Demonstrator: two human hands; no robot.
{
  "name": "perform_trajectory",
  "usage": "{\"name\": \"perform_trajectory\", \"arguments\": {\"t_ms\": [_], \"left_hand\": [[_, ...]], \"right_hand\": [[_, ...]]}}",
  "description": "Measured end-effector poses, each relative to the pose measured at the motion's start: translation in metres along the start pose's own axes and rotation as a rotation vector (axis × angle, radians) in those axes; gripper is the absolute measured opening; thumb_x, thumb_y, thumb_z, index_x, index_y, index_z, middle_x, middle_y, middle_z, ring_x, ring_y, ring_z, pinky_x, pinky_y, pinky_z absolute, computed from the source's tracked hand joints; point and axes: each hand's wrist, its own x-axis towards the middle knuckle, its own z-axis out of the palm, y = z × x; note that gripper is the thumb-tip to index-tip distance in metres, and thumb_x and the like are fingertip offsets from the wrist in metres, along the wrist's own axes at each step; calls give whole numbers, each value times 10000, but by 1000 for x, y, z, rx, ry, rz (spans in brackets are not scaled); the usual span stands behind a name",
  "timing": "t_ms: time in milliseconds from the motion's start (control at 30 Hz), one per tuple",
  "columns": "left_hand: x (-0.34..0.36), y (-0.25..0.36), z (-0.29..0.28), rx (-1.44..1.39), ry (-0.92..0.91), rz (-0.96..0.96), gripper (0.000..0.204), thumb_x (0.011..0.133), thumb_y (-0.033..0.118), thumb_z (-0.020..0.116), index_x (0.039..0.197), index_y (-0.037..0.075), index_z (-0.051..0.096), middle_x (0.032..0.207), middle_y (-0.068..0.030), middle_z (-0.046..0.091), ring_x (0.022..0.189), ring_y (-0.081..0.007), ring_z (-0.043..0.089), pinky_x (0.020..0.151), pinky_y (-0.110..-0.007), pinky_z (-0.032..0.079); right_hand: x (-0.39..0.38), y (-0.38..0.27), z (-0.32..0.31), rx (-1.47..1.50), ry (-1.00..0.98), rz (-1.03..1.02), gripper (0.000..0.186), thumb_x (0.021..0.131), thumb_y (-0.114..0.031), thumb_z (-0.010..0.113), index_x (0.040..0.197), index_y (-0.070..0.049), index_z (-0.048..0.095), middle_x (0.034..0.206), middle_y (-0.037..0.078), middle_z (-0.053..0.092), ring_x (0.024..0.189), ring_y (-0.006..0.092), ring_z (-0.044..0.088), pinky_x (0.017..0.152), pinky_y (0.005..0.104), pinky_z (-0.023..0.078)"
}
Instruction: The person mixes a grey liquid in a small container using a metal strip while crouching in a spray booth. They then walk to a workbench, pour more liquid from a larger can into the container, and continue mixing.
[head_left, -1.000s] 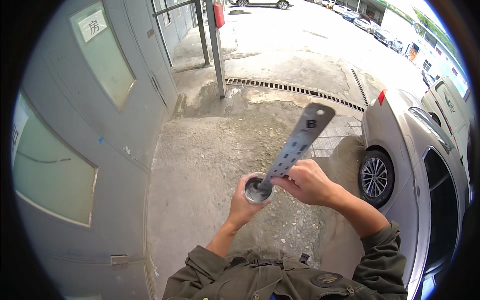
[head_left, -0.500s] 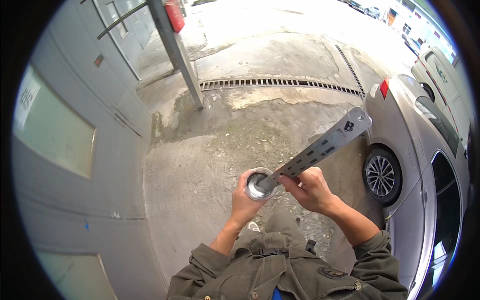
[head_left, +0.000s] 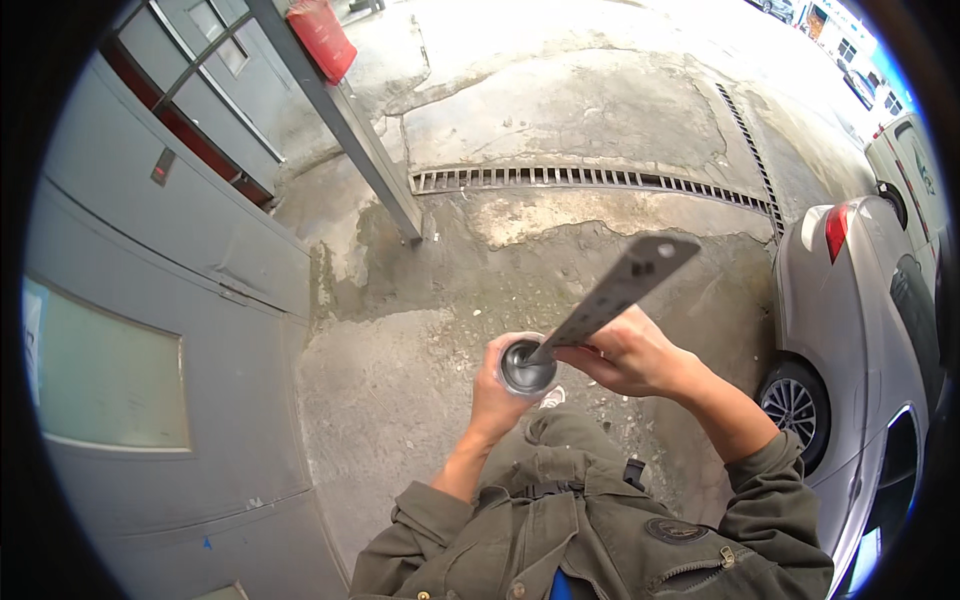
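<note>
My left hand [head_left: 492,400] is closed round a small clear cup [head_left: 527,388], which holds a silvery-grey liquid that looks like paint. A long flat metal mixing stick [head_left: 622,285], perforated and marked along its face, leans up out of the cup toward the upper right. Its lower end dips into the liquid. My right hand [head_left: 630,355] pinches the stick a little above the cup's rim, thumb and fingers pressed against it. Both hands are in front of my body at waist height.
A silver car [head_left: 850,290] stands close on the right, with a white van behind it. Grey metal doors [head_left: 150,260] line the left. Ahead are a steel post [head_left: 345,130] with a red bag-like object [head_left: 322,40] and a drain grate [head_left: 590,180] across the concrete.
The stick has turned in the cup and now shows its face at a steeper angle. My view has shifted, with the post and grate nearer and the car farther right.
</note>
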Motion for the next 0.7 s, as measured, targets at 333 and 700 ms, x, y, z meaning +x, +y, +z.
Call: {"name": "perform_trajectory", "arguments": {"t_ms": [333,700], "left_hand": [[234,-51,-4,-15,58,17,724,684,86,906,1291,55,514,1204,-67,651,1101,-188,635,954,-329,516],[525,-118,-40,-92,62,-34,717,676,78,901,1307,55,561,1226,-72,654,1116,-183,629,974,-342,506]], "right_hand": [[173,159,-50,34,10,-25,139,863,-147,732,979,-73,710,836,86,605,708,290,643,609,375,515],[375,350,-89,-6,70,66,148,929,-169,655,1033,-67,679,1024,122,655,785,358,660,679,431,535]]}}
